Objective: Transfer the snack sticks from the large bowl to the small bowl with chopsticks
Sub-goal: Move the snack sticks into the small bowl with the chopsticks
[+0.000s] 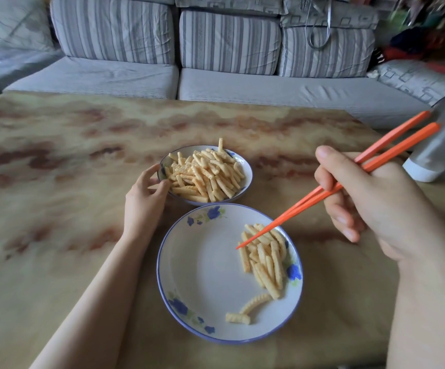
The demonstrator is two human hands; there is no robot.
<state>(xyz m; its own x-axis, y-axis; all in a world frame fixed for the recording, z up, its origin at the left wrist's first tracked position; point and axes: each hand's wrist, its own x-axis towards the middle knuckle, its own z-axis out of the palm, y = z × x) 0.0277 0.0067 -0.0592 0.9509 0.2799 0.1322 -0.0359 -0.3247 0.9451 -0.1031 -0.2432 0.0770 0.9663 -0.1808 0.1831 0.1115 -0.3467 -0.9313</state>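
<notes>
Right hand (370, 203), close to the camera at the right, grips a pair of orange chopsticks (322, 195), with thumb and curled fingers wrapped round their middle. The chopsticks slant down to the left, and their tips lie close together with nothing pinched between them. The tips hang over the right side of the large bowl (205, 262), right at a cluster of snack sticks (266, 259); whether they touch the cluster cannot be told.

The large bowl is shallow and white, with a blue rim and blue flowers painted round its edge. It sits on the table (56, 182) nearest the person. Most of its pale yellow, ridged snack sticks lie bunched against its right wall. Two loose sticks (245, 311) lie apart from the bunch, near the front edge. The left half of the bowl shows bare white.

Just behind it, the rims nearly touching, sits the small bowl (248, 171), also white with a blue edge. It holds a full heap of sticks (205, 174), one of them poking upright at the back.

The left hand (144, 201) holds the small bowl's left rim, thumb and fingertips curled against the edge, the forearm stretched across the table.

The table top is marbled in yellow and reddish brown. At its right edge a grey and white container (439, 150) leans, blurred. Behind the table runs a grey striped sofa (229, 43).
</notes>
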